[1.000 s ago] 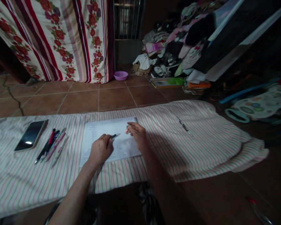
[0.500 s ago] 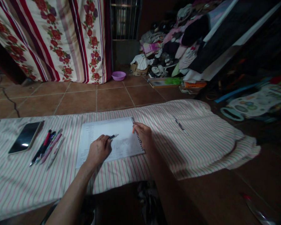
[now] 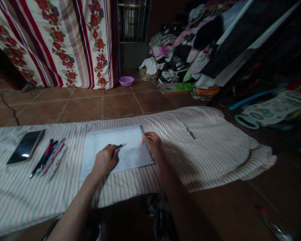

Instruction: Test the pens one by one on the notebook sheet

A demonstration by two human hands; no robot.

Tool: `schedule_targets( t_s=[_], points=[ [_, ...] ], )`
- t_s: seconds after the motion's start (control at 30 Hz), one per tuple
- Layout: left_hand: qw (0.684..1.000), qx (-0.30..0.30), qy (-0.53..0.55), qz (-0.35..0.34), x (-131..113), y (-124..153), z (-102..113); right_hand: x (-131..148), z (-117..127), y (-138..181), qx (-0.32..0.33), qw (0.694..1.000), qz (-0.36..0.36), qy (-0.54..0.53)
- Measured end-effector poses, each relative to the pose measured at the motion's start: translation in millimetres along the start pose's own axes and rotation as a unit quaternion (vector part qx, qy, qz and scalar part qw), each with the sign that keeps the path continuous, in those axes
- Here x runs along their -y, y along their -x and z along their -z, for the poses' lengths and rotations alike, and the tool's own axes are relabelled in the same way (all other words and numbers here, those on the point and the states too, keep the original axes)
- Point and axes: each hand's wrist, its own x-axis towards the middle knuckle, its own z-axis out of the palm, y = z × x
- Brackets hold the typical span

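A spiral-bound notebook (image 3: pixel 121 135) lies flat on the striped cloth, its page bearing printed lines on the left and faint marks lower down. Over the page, my left hand (image 3: pixel 105 160) is closed on a dark pen (image 3: pixel 119 146) with a pale tip pointing right. By the spiral edge, my right hand (image 3: pixel 153 144) pinches a small orange piece (image 3: pixel 142 141); its kind is unclear, as the fingers cover part of it. Right of the notebook lies a slim black and white pen (image 3: pixel 191 133). Several pens (image 3: pixel 50 157) are bunched on the left.
A dark-screened phone (image 3: pixel 25 147) lies at the far left of the striped cloth (image 3: pixel 215 150). Beyond, on the tiled floor, are a purple basin (image 3: pixel 126 81), a cardboard box (image 3: pixel 147 74) and a heap of clothes (image 3: pixel 185 47). A floral curtain (image 3: pixel 65 43) hangs at the back left.
The whole view has shifted slightly. In my right hand the orange piece has turned a little more upright. My left hand keeps its hold on the dark pen, almost still.
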Motion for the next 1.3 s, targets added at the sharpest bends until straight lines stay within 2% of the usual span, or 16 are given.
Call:
schedule_targets(
  t_s=[0.1,0.3,0.7,0.87,1.13,1.3],
  points=[
    [1.0,0.003,0.001,-0.001,0,0,0,2,-4,2,-0.002,1.0,0.018,0.025],
    [1.0,0.002,-0.001,-0.005,1,1,0,9,-8,7,0.011,0.984,0.072,0.163],
    [1.0,0.01,0.005,0.008,2,0,1,9,-10,9,0.02,0.957,0.12,0.265],
    [1.0,0.013,0.002,0.012,2,0,3,8,-8,10,0.001,0.94,0.139,0.312],
    [1.0,0.018,-0.007,0.014,1,1,4,8,-5,11,0.001,0.933,0.148,0.328],
    [0.999,0.026,-0.011,0.018,1,0,4,15,-11,14,-0.013,0.945,0.179,0.273]
  ],
)
